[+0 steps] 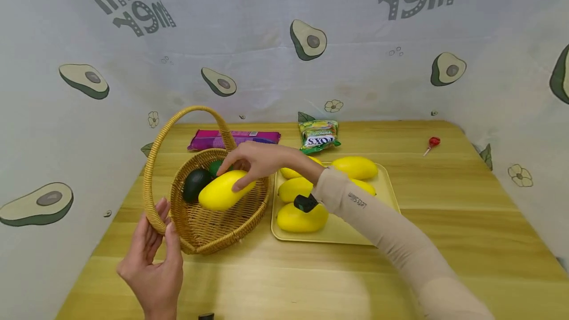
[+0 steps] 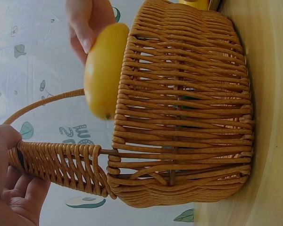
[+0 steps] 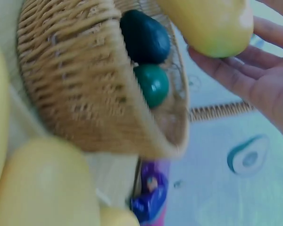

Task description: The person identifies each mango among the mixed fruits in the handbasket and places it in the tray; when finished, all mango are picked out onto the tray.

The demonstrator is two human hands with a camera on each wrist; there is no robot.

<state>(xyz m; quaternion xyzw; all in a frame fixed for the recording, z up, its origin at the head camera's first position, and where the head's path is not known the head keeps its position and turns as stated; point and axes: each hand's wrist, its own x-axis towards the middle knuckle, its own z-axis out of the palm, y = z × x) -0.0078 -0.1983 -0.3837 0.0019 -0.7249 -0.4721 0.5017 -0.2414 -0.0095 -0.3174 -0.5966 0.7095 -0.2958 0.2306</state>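
Note:
My right hand [image 1: 262, 159] grips a yellow mango [image 1: 224, 191] over the mouth of the wicker basket [image 1: 242, 233]. In the left wrist view that mango [image 2: 104, 70] hangs just beside the rim. Fingers and thumb of my left hand [image 1: 155, 265] hold the lower left part of the basket's arched handle [image 1: 151, 181]. Inside the basket lie a dark, nearly black avocado-like fruit [image 1: 195, 185] and a smaller green fruit [image 1: 215, 168], partly hidden by my right hand. The right wrist view shows the dark fruit [image 3: 146, 37] next to the green one [image 3: 153, 85].
Right of the basket, a pale yellow tray [image 1: 342, 233] carries several mangoes [image 1: 302, 218], partly covered by my right forearm. Behind lie a purple packet [image 1: 258, 137] and a green FOX'S bag [image 1: 318, 136]. A small red-handled tool [image 1: 433, 143] rests at the back right.

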